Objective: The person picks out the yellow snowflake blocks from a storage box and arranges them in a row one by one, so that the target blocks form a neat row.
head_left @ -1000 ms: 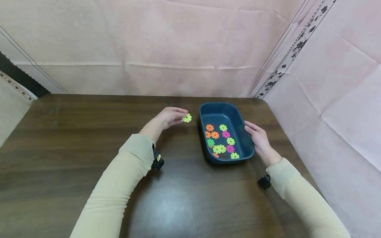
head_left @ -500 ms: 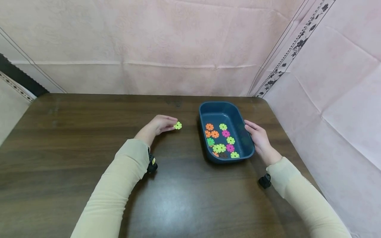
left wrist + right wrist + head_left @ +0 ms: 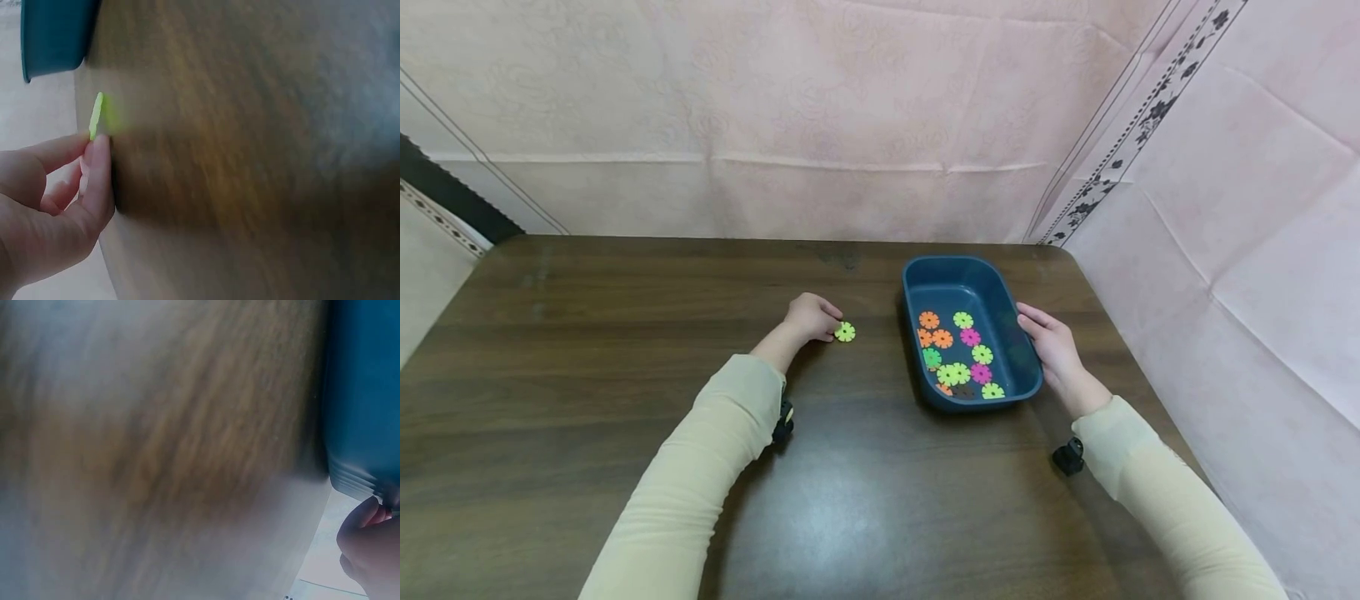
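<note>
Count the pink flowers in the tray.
2: the far pink flower, near the middle of the tray, and the near pink flower, closer to its near end. More could be hidden under other pieces.

Brown wood-grain table (image 3: 625, 350) (shiny toward near side); blue bin (image 3: 955, 287) resting on it, right.

Arms (image 3: 679, 479) outstretched toward the far edge of the desk (image 3: 572, 375). Left hand (image 3: 810, 318) pinches at the fingertips (image 3: 100, 147); right hand (image 3: 1054, 352) grips near the right edge.
</note>
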A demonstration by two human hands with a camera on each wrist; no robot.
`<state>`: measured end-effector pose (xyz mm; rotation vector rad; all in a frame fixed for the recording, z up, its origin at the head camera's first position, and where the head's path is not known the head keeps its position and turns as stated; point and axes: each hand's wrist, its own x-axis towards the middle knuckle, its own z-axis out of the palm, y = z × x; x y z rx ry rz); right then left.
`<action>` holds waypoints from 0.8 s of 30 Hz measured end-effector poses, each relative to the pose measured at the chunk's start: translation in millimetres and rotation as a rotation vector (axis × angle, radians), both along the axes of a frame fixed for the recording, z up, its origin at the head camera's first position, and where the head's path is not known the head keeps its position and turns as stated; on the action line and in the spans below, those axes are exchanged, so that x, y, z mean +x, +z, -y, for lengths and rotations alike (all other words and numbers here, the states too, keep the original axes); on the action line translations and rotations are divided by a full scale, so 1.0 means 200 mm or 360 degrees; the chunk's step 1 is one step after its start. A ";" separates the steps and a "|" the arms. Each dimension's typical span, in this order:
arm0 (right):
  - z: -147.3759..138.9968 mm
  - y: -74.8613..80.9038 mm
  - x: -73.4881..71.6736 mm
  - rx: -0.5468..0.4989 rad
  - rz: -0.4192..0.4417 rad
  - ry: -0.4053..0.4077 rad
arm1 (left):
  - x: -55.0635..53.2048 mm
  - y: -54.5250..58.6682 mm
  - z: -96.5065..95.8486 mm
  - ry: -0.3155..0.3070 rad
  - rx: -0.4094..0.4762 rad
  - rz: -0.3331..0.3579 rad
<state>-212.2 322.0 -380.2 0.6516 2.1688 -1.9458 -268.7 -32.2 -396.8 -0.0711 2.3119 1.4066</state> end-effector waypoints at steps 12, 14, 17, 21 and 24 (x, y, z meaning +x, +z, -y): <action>0.00 0.00 0.00 0.0005 -0.0037 0.0014 | -0.02 0.07 -0.07 -0.0100 0.0065 -0.0071; 0.00 0.00 0.00 -0.0007 -0.0043 0.0009 | -0.03 0.10 -0.11 -0.0113 0.0155 -0.0061; 0.00 0.00 0.00 -0.0016 -0.0048 -0.0003 | -0.04 0.16 -0.20 -0.0120 0.0291 -0.0061; 0.00 0.00 0.00 -0.0007 -0.0047 0.0003 | -0.02 0.24 -0.34 -0.0189 0.0395 -0.0101; 0.00 0.00 0.00 -0.0004 -0.0047 0.0010 | 0.00 0.28 -0.42 -0.0274 0.0427 -0.0146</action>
